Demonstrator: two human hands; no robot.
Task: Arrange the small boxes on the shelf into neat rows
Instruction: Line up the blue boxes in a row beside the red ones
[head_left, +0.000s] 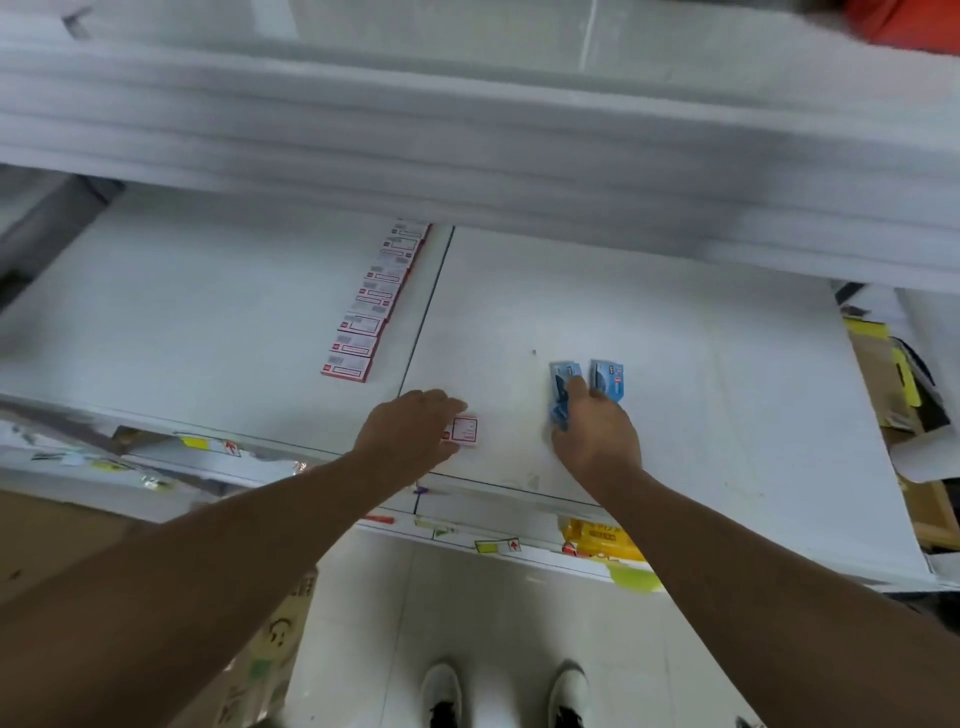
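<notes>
— Left hand (410, 434) laid over a red-and-white box (462, 432) near the front edge of the shelf (675, 364), fingers curled down around its near end; box peeking out to the right of the fingertips, long axis hard to judge with half of it covered.

— And the right?

— Right hand (597, 436) further along the same panel, pinching a blue packet (561, 395) at its near end, packet's length pointing away toward the back. Second blue packet (607, 380) just beside it on the right, parallel, apparently touching the fingertips.

— Relation that counts?

— Row of red-and-white boxes (371, 306) up and to the left of the left hand, across the seam (426, 312) between the two shelf panels, running in a single file from front toward back along that seam. Stray box closest to the row's front end, and nearer the left hand than the right by a clear margin. Probably a short slide up and leftward over the seam to join the file.

— Surface?

— Flat, white, smooth-looking; likely easy sliding, though the seam could catch an edge. Upper shelf (467, 130) overhanging, blurred, hiding the row's far end.

— Room?

— Pale tiled floor (519, 649) below, white shoes (441, 691) at the bottom, cardboard (893, 374) at right, yellow packets (602, 540) on a lower level.
</notes>
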